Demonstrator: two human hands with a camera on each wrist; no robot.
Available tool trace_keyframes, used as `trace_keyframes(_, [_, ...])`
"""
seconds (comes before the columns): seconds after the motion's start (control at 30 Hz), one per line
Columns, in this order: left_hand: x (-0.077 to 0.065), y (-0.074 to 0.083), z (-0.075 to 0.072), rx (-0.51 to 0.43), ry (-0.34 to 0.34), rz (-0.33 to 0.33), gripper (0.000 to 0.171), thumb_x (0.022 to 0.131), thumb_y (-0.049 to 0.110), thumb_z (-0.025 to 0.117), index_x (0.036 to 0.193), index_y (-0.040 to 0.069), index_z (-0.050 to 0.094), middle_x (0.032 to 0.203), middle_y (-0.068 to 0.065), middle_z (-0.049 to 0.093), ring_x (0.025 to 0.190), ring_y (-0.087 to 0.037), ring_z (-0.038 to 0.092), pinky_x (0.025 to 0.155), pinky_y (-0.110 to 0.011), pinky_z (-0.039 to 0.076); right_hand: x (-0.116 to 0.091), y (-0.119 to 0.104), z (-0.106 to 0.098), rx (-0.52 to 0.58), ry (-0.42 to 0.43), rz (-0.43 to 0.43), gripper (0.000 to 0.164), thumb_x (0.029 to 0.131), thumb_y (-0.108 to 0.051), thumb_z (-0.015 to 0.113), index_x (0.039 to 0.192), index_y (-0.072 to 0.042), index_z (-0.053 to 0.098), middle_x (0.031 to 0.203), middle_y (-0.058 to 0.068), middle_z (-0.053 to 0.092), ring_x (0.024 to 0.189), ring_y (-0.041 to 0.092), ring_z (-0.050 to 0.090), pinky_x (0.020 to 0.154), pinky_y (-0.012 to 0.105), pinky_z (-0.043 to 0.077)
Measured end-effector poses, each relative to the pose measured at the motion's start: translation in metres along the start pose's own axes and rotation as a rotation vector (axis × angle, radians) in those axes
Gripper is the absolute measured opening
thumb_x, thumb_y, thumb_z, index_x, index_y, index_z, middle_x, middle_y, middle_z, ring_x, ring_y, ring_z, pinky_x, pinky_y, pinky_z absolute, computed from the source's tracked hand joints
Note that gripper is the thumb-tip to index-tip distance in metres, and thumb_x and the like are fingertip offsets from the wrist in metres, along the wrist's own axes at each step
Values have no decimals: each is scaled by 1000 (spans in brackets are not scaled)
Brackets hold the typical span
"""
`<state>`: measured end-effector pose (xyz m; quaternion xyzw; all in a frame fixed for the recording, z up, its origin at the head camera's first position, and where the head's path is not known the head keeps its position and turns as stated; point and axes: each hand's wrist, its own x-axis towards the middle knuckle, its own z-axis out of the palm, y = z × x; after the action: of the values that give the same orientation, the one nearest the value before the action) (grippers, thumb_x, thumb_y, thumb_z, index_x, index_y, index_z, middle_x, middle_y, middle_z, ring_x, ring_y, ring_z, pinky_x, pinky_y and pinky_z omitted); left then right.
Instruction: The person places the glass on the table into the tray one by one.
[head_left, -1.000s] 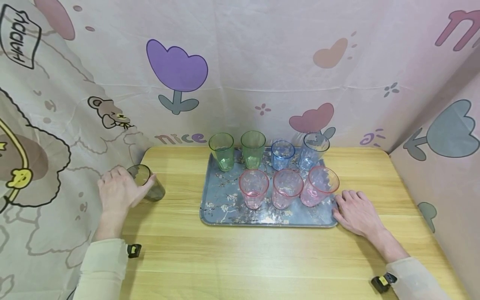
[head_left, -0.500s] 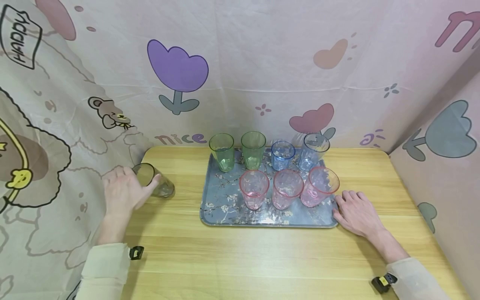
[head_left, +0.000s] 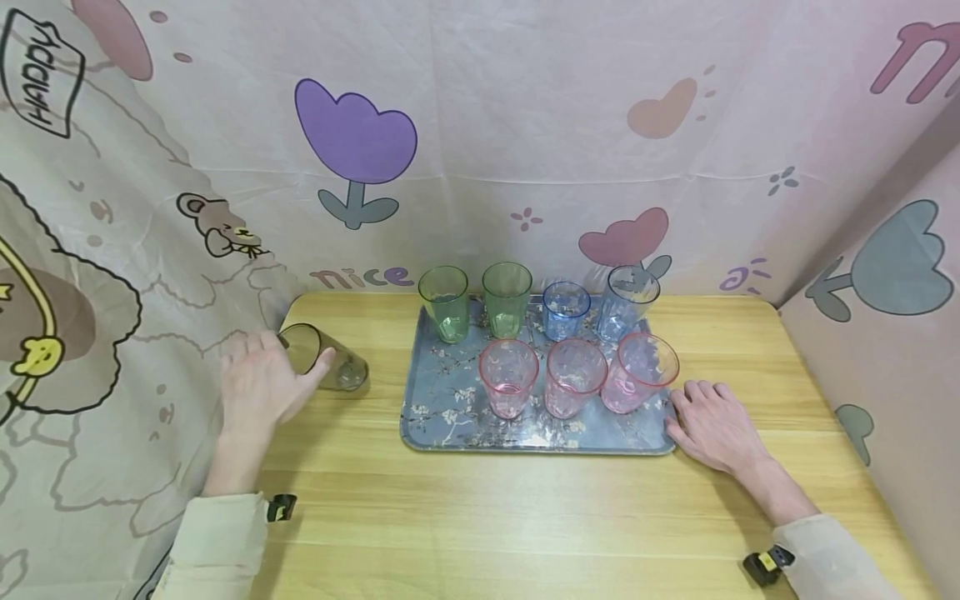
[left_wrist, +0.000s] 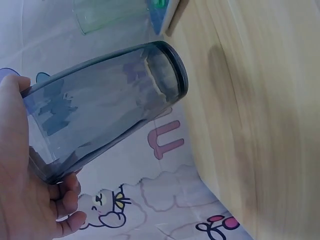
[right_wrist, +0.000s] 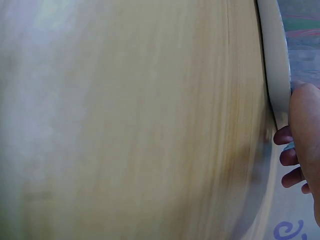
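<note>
My left hand (head_left: 258, 379) holds a smoky grey tumbler (head_left: 343, 367) near its rim, over the left side of the table. The tumbler tilts, with its base pointing right; in the left wrist view its base stands clear of the wood. My right hand (head_left: 716, 425) rests beside the right edge of a blue floral tray (head_left: 438, 425), its thumb against the tray's rim. On the tray stand two green tumblers (head_left: 507, 302), a short blue glass (head_left: 566, 310), a taller pale blue tumbler (head_left: 627, 304) and three pink tumblers (head_left: 574, 379).
The light wooden table (head_left: 480, 525) runs up to a patterned cloth (head_left: 480, 125) at the back, left and right. On the tray, its front left part shows bare surface left of the pink tumblers.
My left hand has moved a little to the right with the grey tumbler, which now leans more, its base further right. The right hand and the tray have stayed put.
</note>
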<state>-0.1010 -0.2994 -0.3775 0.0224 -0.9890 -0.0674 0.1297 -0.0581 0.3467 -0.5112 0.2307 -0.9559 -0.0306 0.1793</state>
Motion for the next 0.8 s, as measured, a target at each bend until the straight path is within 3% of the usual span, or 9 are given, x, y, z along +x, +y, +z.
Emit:
trace_keyframes(0.43, [-10,22,6,-68,22,32,87,95,71,54,113,-14,55,104,-36,60,98,-55,53,84,-63,39,0,0,0,-3,-5,0,27,88,-36,60,88,-9,58,79,8,51,80,34,56,76,47,41])
trace_keyframes(0.8, [-17,45,22,-68,3,110,84,94,68,57,112,-15,56,102,-32,60,99,-48,56,86,-58,43,-1,-1,0,-1,-1,3,27,88,-36,60,87,-9,58,79,8,51,80,34,57,76,47,41])
